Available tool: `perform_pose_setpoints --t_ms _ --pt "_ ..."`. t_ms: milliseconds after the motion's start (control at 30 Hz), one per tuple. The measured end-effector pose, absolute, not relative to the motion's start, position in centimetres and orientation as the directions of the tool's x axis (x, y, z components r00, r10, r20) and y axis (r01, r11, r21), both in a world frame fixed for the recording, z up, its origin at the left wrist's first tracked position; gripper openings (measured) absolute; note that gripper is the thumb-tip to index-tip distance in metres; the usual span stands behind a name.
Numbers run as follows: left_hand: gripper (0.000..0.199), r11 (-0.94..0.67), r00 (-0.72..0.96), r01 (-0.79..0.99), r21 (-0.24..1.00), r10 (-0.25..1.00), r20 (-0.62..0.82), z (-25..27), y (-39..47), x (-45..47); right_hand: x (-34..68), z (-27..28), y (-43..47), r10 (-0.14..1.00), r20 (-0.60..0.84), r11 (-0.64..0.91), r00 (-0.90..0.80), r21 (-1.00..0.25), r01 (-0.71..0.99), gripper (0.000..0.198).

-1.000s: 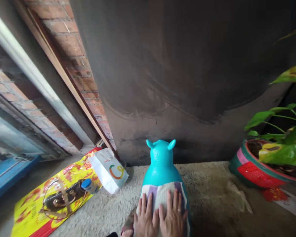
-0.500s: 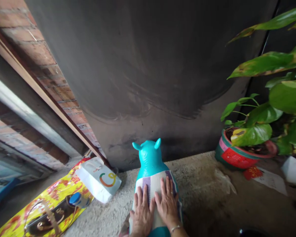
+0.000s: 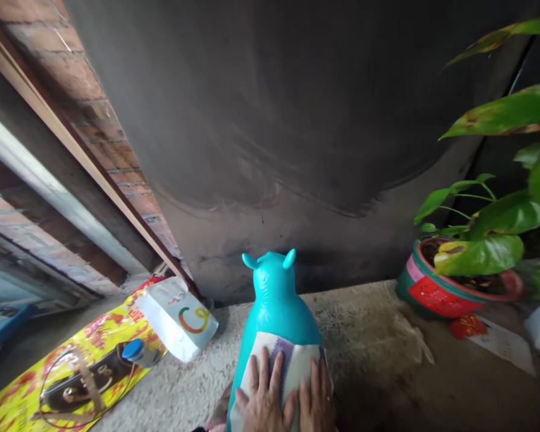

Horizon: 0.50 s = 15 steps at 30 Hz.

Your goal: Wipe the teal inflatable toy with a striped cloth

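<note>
A turquoise inflatable animal toy (image 3: 274,300) with two small ears stands at the bottom middle, its head pointing away from me toward the dark wall. Over its back lies a white cloth with purple stripes (image 3: 292,369). My left hand (image 3: 265,393) rests flat on the cloth with its fingers spread. Beside it, my right hand (image 3: 315,396) presses flat on the cloth's right part, fingers stretched out. The lower parts of both hands run out of the picture.
A potted plant (image 3: 454,294) stands to the right. On the left, a yellow patterned sheet (image 3: 22,399) carries a dark handbag (image 3: 78,384) and a blue-capped container (image 3: 137,353); a white paper bag (image 3: 180,318) sits by its edge. The dark wall (image 3: 288,120) rises ahead.
Both hands and the cloth have slid back toward me, baring more of the toy's turquoise shoulders. The cloth now lies slightly askew, and the view has shifted a little.
</note>
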<state>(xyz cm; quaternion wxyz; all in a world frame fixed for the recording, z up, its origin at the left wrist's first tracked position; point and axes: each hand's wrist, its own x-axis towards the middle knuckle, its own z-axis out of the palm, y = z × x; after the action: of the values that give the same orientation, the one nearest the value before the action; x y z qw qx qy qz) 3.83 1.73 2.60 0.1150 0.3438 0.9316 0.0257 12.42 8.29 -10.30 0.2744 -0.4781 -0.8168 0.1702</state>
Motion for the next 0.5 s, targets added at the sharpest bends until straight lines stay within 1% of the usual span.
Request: perform_pose_setpoints --t_ms 67,167,233,333,500 --pt "0.062 0.767 -0.747 0.623 0.154 0.642 -0.175 2.9 3.2 3.0 11.3 -9.2 10.8 0.873 0.206 0.478 -0.442 -0.539 0.693 0.068" --pt "0.063 0.783 -0.772 0.593 0.187 0.619 -0.143 3.3 5.9 1.2 8.6 -7.3 14.8 0.826 0.119 0.522 -0.551 -0.532 0.667 0.062" --pt "0.065 0.795 -0.786 0.575 0.195 0.603 -0.14 3.4 7.4 -0.1 6.5 -6.4 17.1 0.797 0.103 0.551 -0.595 -0.528 0.647 0.059" --pt "0.066 0.807 -0.801 0.561 0.184 0.586 -0.127 3.3 8.8 -1.3 4.0 -5.8 19.2 0.785 0.084 0.559 -0.614 -0.523 0.643 0.057" --pt "0.065 0.805 -0.803 0.572 0.155 0.589 -0.093 3.0 8.6 -1.4 4.3 -6.1 18.5 0.77 0.105 0.586 -0.629 -0.504 0.634 0.058"
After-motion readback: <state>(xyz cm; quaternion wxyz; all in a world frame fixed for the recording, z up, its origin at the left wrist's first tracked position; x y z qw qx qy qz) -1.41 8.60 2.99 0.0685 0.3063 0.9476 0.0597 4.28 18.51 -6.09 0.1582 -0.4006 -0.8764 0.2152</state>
